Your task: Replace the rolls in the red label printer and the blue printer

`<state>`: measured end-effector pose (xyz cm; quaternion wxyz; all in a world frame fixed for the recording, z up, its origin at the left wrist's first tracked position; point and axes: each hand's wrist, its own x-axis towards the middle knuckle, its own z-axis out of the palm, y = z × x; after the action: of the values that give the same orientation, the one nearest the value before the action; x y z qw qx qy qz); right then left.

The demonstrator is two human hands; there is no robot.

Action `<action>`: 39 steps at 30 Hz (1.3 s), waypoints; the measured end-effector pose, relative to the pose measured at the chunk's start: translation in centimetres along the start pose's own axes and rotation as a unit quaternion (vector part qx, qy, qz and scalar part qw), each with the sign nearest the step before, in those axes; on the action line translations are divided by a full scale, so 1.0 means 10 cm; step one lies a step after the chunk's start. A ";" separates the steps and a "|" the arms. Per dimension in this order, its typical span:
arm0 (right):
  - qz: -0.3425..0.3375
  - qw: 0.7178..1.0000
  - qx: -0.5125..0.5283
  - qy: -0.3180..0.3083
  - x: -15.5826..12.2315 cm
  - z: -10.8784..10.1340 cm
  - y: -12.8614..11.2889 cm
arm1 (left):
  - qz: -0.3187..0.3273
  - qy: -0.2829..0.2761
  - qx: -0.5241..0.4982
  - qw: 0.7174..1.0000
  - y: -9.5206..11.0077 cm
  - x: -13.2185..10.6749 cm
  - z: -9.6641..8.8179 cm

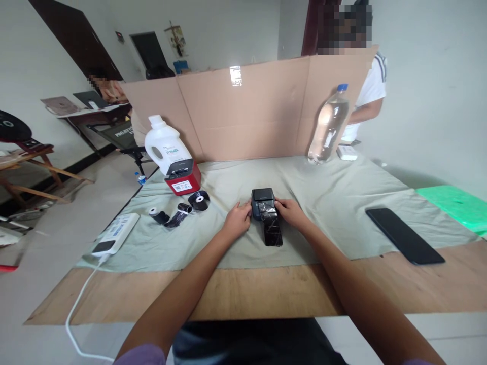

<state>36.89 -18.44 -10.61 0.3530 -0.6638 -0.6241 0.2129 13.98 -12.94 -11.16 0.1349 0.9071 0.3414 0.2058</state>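
Note:
A small dark handheld printer [262, 195] lies on the cloth in front of me, and a strip of glossy black film [272, 228] hangs from it toward me. My left hand [238, 219] is closed against its left side, index finger stretched forward. On the opposite side my right hand [291, 212] grips its edge, with the fingertips partly hidden. To the left lie a roll of black film [199, 201], a second unrolled piece of black film [178, 218] and a small black roll with a white core [158, 216].
A red box [183, 183] and a white jug [167, 144] stand at the back left. A cabled white power bank [116, 234] lies left, a black phone [404, 235] right. Behind the water bottle [329, 126] rises a cardboard screen [251, 116]; a person [369, 96] is beyond it.

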 end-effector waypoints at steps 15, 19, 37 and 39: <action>-0.036 0.986 0.016 0.160 -0.08 0.20 -0.03 | -0.054 0.015 -0.305 0.951 -0.06 -0.01 -0.06; -0.052 0.987 0.039 0.150 -0.04 0.22 0.01 | -0.030 0.019 -0.271 0.962 -0.03 -0.02 -0.08; -0.045 0.988 0.058 0.139 -0.03 0.24 0.04 | -0.073 0.060 -0.239 0.966 -0.05 0.59 -0.19; -0.040 0.987 0.058 0.142 -0.03 0.24 0.04 | -0.060 0.089 -0.170 0.980 0.01 0.62 -0.24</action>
<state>35.34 -18.23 -12.53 0.4841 -0.6403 -0.5803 0.1379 17.13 -8.55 -7.23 0.2687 0.8266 0.3662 0.3322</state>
